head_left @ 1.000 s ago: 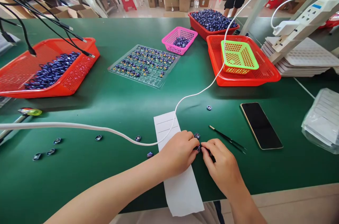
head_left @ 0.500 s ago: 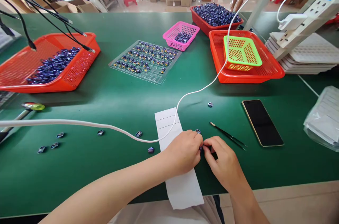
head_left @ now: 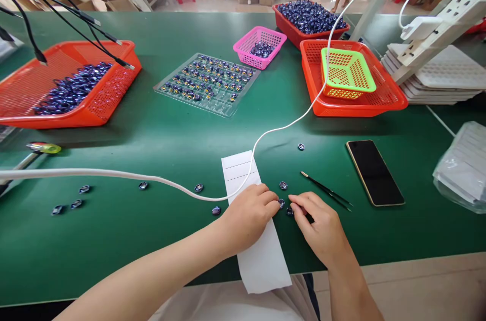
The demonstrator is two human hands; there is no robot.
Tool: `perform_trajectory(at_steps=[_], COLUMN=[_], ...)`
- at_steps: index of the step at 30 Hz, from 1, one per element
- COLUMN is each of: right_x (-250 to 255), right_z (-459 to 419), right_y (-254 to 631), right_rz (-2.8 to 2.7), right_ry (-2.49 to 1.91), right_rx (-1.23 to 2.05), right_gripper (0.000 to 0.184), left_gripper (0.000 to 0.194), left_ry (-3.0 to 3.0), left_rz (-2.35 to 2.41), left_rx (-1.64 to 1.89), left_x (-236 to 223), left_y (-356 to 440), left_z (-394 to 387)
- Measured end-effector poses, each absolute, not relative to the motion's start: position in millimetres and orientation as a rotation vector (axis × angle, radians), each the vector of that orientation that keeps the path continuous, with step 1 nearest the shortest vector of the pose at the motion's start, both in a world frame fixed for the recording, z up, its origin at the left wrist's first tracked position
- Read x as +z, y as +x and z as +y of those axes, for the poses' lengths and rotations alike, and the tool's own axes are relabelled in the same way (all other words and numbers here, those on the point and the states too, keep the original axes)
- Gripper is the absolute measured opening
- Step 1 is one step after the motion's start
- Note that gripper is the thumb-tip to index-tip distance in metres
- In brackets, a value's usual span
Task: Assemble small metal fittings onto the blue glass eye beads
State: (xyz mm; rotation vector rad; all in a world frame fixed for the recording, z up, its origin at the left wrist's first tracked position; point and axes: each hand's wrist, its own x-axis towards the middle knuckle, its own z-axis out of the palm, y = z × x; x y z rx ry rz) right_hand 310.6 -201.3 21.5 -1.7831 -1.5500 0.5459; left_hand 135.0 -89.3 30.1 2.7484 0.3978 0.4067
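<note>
My left hand [head_left: 252,219] rests over a white paper strip [head_left: 261,260], its thumb and fingers closed on a small glossy dark-blue oval piece [head_left: 281,203]. Just right of it, my right hand [head_left: 321,230] has its fingertips drawn together at a similar dark-blue piece [head_left: 289,211]; its curled fingers are partly hidden. Another oval piece with a pale centre [head_left: 283,186] lies above the fingertips. Black tweezers [head_left: 325,190] lie beyond my right hand. Several more oval pieces [head_left: 216,210] are scattered to the left on the green table [head_left: 152,245].
A white cable [head_left: 205,200] crosses the paper. A clear tray [head_left: 207,85] holds rows of pieces. Behind stand a pink basket [head_left: 260,62], red baskets [head_left: 353,108] and a green basket [head_left: 370,89]. An orange basket [head_left: 87,114] is left; a phone [head_left: 375,173] lies right.
My hands have drawn slightly apart, the left one moving left. Two pieces at the fingertips now show, and the piece above them is uncovered. The camera view has shifted a little.
</note>
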Motion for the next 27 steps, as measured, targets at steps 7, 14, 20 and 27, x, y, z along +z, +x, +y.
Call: perform_trajectory(at_steps=[7, 14, 20, 27], right_x=[24, 24, 26, 22], right_z=[-201, -202, -204, -182], right_y=[311, 312, 310, 316], right_rz=[-1.504, -1.479, -1.79, -2.179], right_ry=[-1.798, -1.843, -1.944, -1.914], right_rx=[0.536, 0.51, 0.324, -0.029], right_gripper=[0.018, 0.02, 0.064, 0.073], left_gripper=[0.026, 0.023, 0.021, 0.017], left_ry=[2.602, 2.434, 2.396, 2.413], left_rz=[0.415, 0.46, 0.588, 0.689], left_rx=[0.599, 0.662, 0.641, 0.58], left_x=[26, 22, 44, 54], left_y=[132, 128, 114, 69], left_z=[-89, -84, -77, -74])
